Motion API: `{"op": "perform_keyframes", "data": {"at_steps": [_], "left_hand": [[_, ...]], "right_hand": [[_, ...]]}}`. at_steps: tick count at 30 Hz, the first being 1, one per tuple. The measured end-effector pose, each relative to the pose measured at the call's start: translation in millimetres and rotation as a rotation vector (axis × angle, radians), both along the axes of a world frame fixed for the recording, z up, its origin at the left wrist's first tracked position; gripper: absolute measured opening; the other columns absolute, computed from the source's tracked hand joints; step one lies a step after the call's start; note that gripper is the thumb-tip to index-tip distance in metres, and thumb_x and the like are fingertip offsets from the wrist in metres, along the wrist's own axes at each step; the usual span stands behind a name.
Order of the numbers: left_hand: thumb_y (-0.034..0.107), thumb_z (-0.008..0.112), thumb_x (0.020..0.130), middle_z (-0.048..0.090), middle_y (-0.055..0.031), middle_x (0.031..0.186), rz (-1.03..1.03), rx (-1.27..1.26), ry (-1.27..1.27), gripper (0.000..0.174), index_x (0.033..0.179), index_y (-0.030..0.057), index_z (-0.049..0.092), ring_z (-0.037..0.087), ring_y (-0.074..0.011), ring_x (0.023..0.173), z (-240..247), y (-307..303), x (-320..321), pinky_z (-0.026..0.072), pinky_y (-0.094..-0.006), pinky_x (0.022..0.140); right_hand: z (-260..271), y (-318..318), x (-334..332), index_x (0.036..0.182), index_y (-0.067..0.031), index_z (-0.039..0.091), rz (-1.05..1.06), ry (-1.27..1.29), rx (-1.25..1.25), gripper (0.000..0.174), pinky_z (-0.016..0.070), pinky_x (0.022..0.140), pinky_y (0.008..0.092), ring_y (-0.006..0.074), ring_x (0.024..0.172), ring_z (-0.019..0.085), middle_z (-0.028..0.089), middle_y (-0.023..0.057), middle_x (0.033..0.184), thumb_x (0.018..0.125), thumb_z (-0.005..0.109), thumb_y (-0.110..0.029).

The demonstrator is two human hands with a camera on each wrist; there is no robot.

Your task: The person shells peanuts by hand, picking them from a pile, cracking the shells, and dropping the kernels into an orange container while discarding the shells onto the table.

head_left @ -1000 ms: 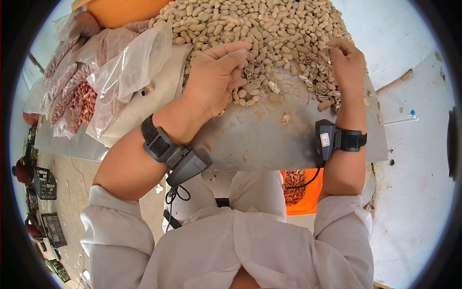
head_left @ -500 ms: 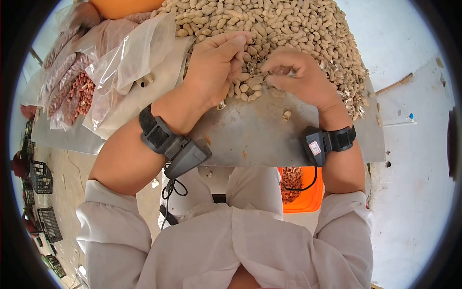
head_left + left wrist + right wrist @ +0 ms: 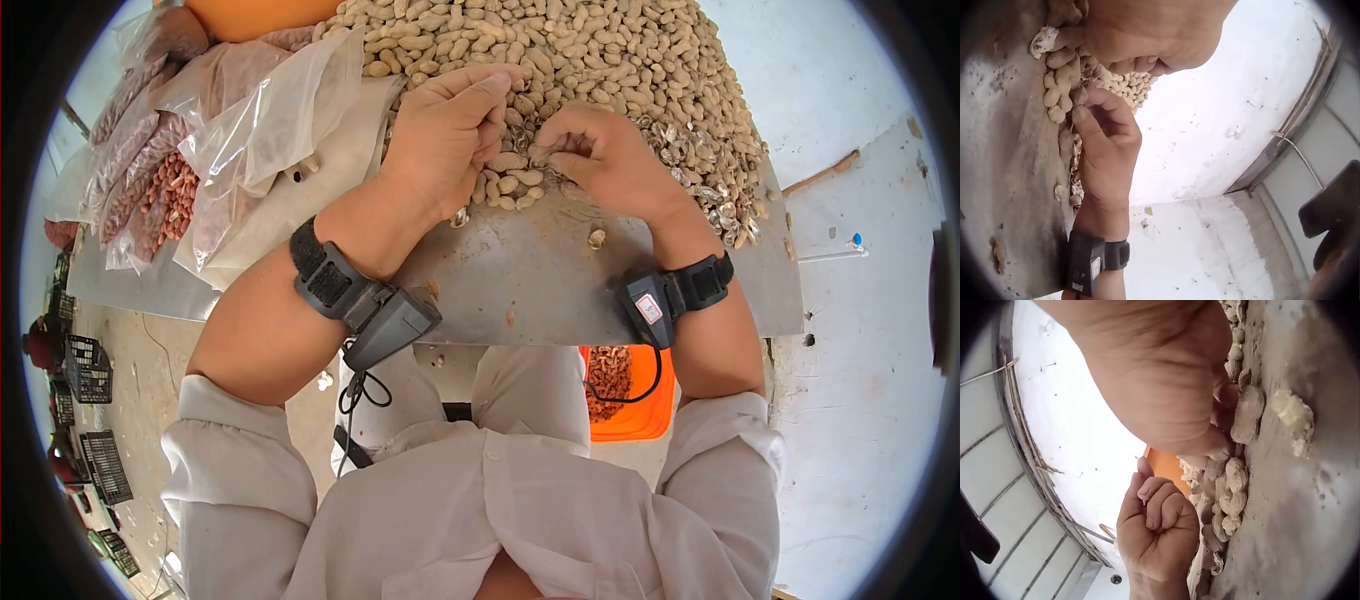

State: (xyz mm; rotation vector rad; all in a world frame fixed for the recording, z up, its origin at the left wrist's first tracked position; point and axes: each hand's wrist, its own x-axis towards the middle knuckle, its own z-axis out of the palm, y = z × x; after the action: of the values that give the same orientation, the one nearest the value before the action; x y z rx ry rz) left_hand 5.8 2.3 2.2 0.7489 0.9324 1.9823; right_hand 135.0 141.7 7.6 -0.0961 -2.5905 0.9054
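Observation:
A large heap of unshelled peanuts (image 3: 560,50) covers the far part of a metal tabletop (image 3: 500,270). At the heap's near edge my right hand (image 3: 615,160) pinches a peanut (image 3: 1078,96) between thumb and index finger, partly hidden by the fingertips. My left hand (image 3: 435,135) is held over the heap's left side. In the right wrist view the left hand (image 3: 1159,528) has its fingers curled toward the palm, thumb along the index finger, and no peanut shows in it. Several loose peanuts (image 3: 510,187) lie between the hands.
Broken shells (image 3: 715,185) gather beside the right forearm. Clear bags of red kernels (image 3: 172,195) lie at left, with an orange basin (image 3: 260,15) behind. Below the table edge stands an orange container (image 3: 640,410) with reddish kernels. A white wall (image 3: 860,330) rises at right.
My right hand has come left from the shells at the heap's right side to the loose peanuts, then shifted slightly further left. The left hand has stayed nearly in place.

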Motion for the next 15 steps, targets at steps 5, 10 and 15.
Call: {"op": "perform_keyframes", "data": {"at_steps": [5,10,15], "left_hand": [[0.011,0.051,0.09,0.047,0.0029,0.064,0.001,0.005,0.003,0.02,0.104,-0.0014,0.058,0.032,-0.0054,0.048,0.0,-0.5,-0.8,0.0265,-0.0195,0.044],[0.012,0.052,0.089,0.045,0.0037,0.064,-0.001,0.009,-0.004,0.021,0.105,-0.0016,0.057,0.032,-0.0053,0.049,-0.7,-0.9,-1.2,0.0266,-0.0195,0.045],[0.011,0.052,0.089,0.044,0.0038,0.065,0.026,0.021,-0.008,0.022,0.106,-0.002,0.057,0.032,-0.0052,0.049,0.9,-2.0,-0.7,0.0267,-0.0195,0.045]], "right_hand": [[11.1,18.5,13.2,0.078,-0.003,0.061,-0.182,0.078,-0.044,0.009,0.0448,0.057,0.0291,0.0174,0.061,0.055,0.056,0.0057,0.068,0.069,0.059,-0.004],[40.8,35.6,39.2,0.074,-0.0061,0.063,-0.75,0.136,0.312,0.01,0.0453,0.06,0.0318,0.0203,0.064,0.057,0.058,0.0067,0.07,0.068,0.059,-0.014],[47.9,51.8,50.9,0.074,-0.0065,0.063,-1.053,0.41,0.651,0.011,0.0457,0.064,0.03,0.0194,0.068,0.057,0.06,0.0069,0.074,0.07,0.058,-0.016]]}}
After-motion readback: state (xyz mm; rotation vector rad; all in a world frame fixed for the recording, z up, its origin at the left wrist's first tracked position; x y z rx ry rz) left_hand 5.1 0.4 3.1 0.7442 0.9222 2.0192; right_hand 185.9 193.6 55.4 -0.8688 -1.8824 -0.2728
